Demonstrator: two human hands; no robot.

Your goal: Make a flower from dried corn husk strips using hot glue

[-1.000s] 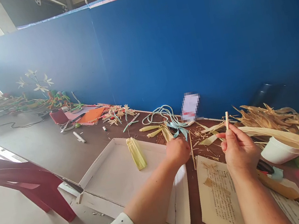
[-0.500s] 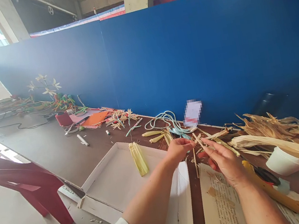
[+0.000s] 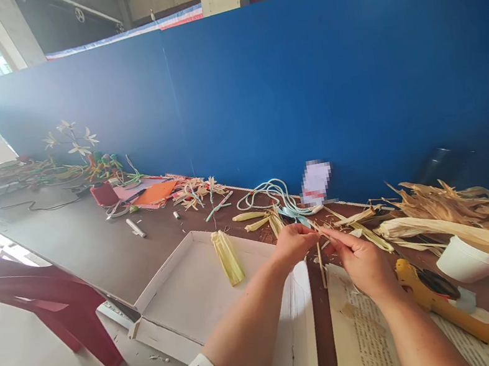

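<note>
My left hand (image 3: 297, 243) is closed in a pinch on a thin pale strip (image 3: 321, 265), which hangs down below its fingertips and looks like dried corn husk. Right against it, my right hand (image 3: 363, 260) has its thumb and fingers pressed together on the upper end of the pale piece. The fingertips hide the exact grip. Pale husk leaves and scraps (image 3: 366, 229) lie just beyond. Under my left forearm sits an open white cardboard box (image 3: 187, 287) with a yellow-green piece of husk (image 3: 228, 258) in it. A printed sheet (image 3: 360, 333) lies beneath my right hand.
To the right are a yellow glue gun (image 3: 451, 310), a white cup (image 3: 469, 260) and a heap of dry husks (image 3: 447, 204). Pale blue cord (image 3: 269, 190) lies by the blue partition (image 3: 339, 78). A red chair (image 3: 58, 304) stands at left.
My right hand's fingers, spread apart before, have closed and moved left against my left fingertips. The slanting pale strip between the hands is now mostly covered. My left hand has barely moved.
</note>
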